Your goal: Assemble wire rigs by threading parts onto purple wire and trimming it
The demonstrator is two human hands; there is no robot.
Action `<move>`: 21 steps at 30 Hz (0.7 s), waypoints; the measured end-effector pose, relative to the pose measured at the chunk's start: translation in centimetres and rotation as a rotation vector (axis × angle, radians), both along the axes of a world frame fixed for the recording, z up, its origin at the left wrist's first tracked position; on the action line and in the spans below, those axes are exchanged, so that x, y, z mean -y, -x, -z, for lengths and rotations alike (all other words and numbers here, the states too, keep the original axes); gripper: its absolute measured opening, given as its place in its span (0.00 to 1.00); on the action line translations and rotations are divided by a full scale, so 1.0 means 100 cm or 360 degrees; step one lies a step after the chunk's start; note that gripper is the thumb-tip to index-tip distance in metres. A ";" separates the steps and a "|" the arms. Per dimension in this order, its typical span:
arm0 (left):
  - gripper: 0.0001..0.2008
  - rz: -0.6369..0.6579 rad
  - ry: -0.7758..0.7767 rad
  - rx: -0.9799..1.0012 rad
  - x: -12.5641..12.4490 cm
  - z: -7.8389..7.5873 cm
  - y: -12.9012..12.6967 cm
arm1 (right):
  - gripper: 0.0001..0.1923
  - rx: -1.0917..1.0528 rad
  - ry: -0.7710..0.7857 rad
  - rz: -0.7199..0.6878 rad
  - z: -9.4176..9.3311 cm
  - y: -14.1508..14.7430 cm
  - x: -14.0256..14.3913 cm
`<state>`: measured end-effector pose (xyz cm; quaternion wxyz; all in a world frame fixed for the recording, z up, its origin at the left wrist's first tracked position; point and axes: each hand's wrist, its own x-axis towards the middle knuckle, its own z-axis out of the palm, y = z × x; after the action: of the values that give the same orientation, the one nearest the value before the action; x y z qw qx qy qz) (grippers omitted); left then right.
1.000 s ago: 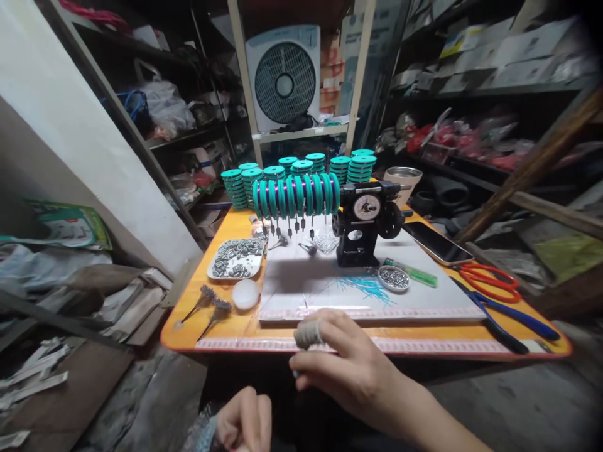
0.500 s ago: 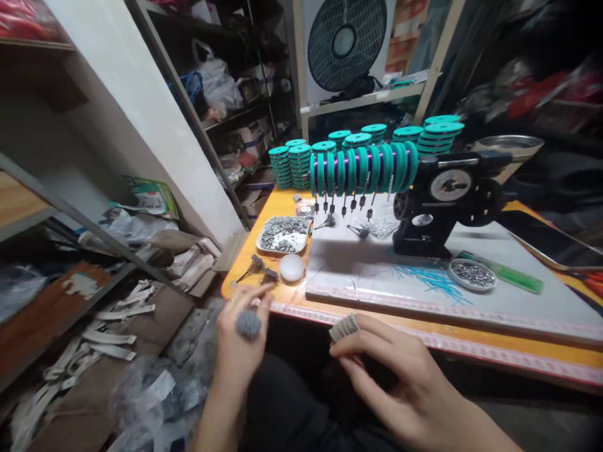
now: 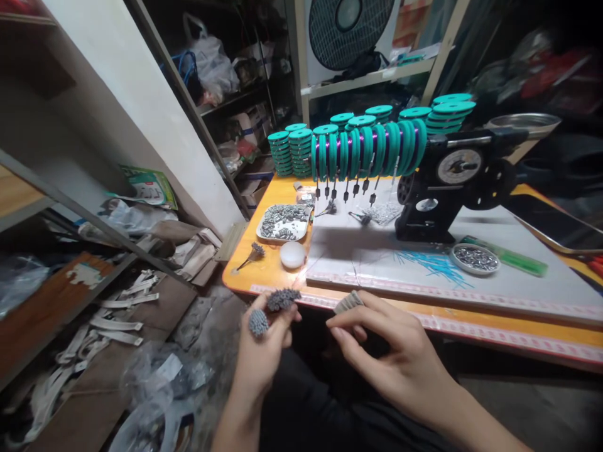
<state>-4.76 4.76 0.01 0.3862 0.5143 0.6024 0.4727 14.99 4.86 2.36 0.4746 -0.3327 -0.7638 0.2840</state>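
Observation:
My left hand (image 3: 262,351) is raised in front of the orange table's near edge (image 3: 424,342) and holds two grey bristly clusters on thin stems (image 3: 271,311). My right hand (image 3: 386,351) sits just to the right of it, its forefinger wrapped in a grey ribbed finger cover (image 3: 348,302), and holds nothing I can make out. One more grey cluster on a stem (image 3: 252,254) lies on the table's left corner. Behind, a black winding machine (image 3: 447,188) carries a row of teal spools (image 3: 367,154) with small weights hanging under them.
A tray of small grey metal pieces (image 3: 285,223), a white round lid (image 3: 293,254), a small dish of grey bits (image 3: 473,257), teal strands (image 3: 433,263), a green lighter (image 3: 511,263) and a phone (image 3: 556,223) lie on the table. Stacked teal spools (image 3: 287,150) stand behind. Cluttered shelves rise at the left.
My view swung left and down. My left hand came up from my lap to the table's corner and took a second cluster off it; only one cluster lies there now.

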 end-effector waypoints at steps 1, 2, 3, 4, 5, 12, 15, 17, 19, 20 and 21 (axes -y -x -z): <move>0.17 0.0032 0.0036 0.0076 0.009 0.003 -0.008 | 0.07 -0.0030 0.0005 0.0013 0.000 0.001 0.000; 0.18 0.0053 0.0066 0.0145 0.017 0.006 -0.015 | 0.07 -0.0063 0.0010 0.0034 0.000 0.002 0.000; 0.19 0.0062 0.0089 0.0219 0.023 0.007 -0.021 | 0.07 -0.0095 0.0017 0.0058 0.000 0.003 0.000; 0.19 0.0058 0.0103 0.0289 0.028 0.008 -0.026 | 0.06 -0.0124 0.0023 0.0082 -0.001 0.003 0.000; 0.19 0.0052 0.0111 0.0348 0.031 0.007 -0.030 | 0.06 -0.0142 0.0030 0.0098 -0.001 0.003 0.000; 0.09 -0.0037 -0.0024 0.0193 0.043 -0.002 -0.038 | 0.08 -0.0080 -0.0015 0.0127 -0.002 0.000 0.006; 0.06 -0.0001 -0.0190 0.0020 0.044 -0.002 -0.039 | 0.08 -0.0031 -0.0104 0.0162 0.000 -0.001 0.008; 0.06 -0.0029 -0.0232 0.0017 0.044 -0.002 -0.042 | 0.07 -0.0021 -0.0107 0.0171 0.000 -0.001 0.008; 0.08 -0.0075 -0.0219 0.0137 0.043 -0.002 -0.046 | 0.06 -0.0022 -0.0039 0.0133 0.000 -0.001 0.009; 0.10 -0.0091 -0.0196 0.0215 0.043 -0.002 -0.048 | 0.05 -0.0029 0.0005 0.0109 0.000 -0.001 0.009; 0.12 -0.0101 -0.0166 0.0291 0.043 -0.001 -0.050 | 0.05 -0.0038 0.0044 0.0091 -0.001 -0.001 0.009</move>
<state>0.26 0.48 0.13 0.3971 0.4692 0.5551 0.5603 15.10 4.00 2.45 0.4870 -0.3575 -0.7442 0.2849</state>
